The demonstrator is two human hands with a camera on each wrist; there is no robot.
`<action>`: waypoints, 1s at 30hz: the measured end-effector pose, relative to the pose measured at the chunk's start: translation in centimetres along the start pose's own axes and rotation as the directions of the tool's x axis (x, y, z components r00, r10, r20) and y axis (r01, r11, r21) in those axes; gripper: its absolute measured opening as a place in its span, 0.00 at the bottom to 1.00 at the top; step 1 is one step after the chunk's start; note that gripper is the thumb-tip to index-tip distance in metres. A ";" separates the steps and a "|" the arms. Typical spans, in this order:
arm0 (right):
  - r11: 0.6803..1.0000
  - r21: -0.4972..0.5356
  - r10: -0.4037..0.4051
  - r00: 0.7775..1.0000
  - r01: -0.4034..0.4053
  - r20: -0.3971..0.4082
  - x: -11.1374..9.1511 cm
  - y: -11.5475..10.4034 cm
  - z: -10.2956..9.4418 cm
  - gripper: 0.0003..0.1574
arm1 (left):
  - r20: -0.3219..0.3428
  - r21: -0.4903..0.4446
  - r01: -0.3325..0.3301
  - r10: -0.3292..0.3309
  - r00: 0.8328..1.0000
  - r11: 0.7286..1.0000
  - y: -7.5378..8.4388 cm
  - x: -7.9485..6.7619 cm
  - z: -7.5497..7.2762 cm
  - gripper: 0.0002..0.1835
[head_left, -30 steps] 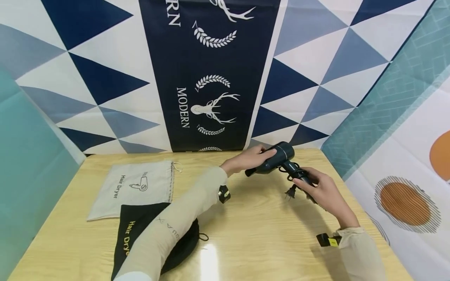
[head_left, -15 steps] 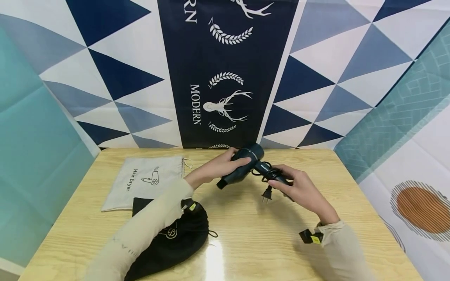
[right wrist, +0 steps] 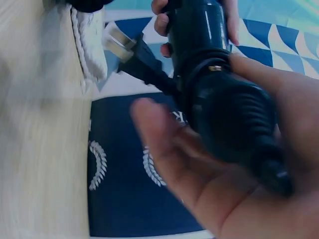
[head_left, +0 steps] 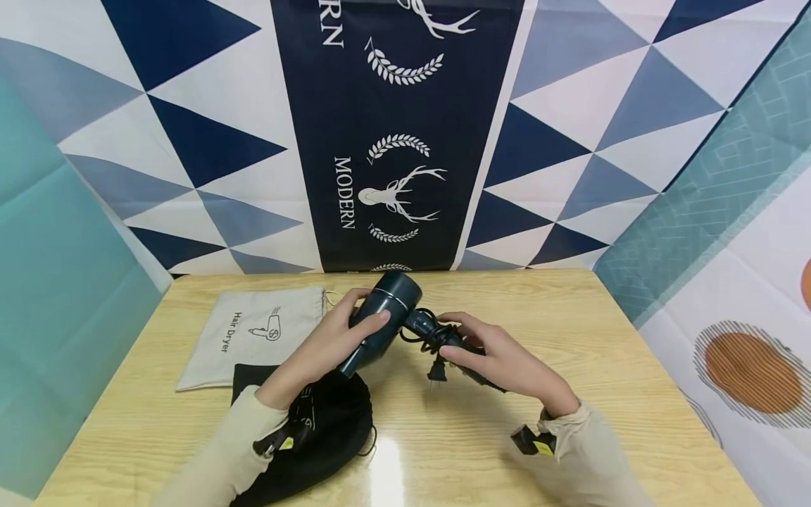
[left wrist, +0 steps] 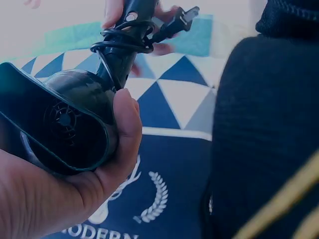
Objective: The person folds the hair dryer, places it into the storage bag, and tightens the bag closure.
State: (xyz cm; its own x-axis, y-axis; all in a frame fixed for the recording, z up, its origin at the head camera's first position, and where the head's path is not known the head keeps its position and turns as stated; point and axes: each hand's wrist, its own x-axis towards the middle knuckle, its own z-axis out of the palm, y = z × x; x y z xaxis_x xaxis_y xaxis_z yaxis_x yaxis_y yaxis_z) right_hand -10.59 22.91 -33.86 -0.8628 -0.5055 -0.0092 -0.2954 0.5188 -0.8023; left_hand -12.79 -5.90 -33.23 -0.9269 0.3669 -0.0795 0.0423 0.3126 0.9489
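A dark teal hair dryer [head_left: 388, 303] is held in both hands over the table, its nozzle tilted down to the left. My left hand [head_left: 332, 338] grips the barrel, thumb on the near side; the left wrist view shows the open nozzle [left wrist: 65, 122] above the palm. My right hand [head_left: 507, 355] holds the handle [right wrist: 229, 114], where the black cord [left wrist: 122, 42] is wound in loops. From those loops the two-pin plug [head_left: 437, 370] hangs down. Below my left wrist lies a black drawstring pouch [head_left: 336, 436], partly hidden by the forearm.
A light grey pouch printed "Hair Dryer" [head_left: 253, 331] lies flat at the back left of the wooden table [head_left: 608, 366], overlapped by the black pouch. A patterned cloth wall [head_left: 386, 141] stands along the table's back edge, with teal and white sheets at the sides.
Both hands have carried the hair dryer left and toward the body, and its nozzle has swung further down. The left forearm has drawn back over the black pouch. The head view has shifted slightly.
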 end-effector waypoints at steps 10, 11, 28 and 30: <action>0.905 0.424 -0.073 0.975 -0.024 0.210 0.3 0.0 1.4 0.20 | -0.027 -0.079 0.017 -0.019 0.999 0.997 -1.1 -2.3 -1.6 0.33; 0.903 0.430 -0.077 0.975 -0.022 0.210 0.4 -0.1 1.5 0.20 | -0.027 -0.076 0.013 -0.015 1.000 0.997 -1.2 -2.3 -1.7 0.33; 0.913 0.408 -0.061 0.980 -0.022 0.190 1.4 -0.4 3.5 0.18 | 0.093 -0.300 0.085 -0.060 0.994 0.950 -2.0 -1.6 -1.7 0.31; 0.918 0.395 -0.075 0.980 -0.003 0.182 1.3 -0.7 3.7 0.18 | 0.098 -0.322 0.089 -0.060 0.993 0.943 -2.0 -1.6 -1.7 0.31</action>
State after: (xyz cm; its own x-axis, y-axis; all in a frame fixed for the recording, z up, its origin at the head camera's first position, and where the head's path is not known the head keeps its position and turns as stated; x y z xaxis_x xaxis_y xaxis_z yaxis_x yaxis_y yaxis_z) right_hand -10.02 19.37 -35.53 -0.7487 -0.6604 -0.0573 -0.1066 0.2052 -0.9729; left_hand -12.03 -8.60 -34.47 -0.8869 0.4310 -0.1661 -0.1627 0.0450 0.9856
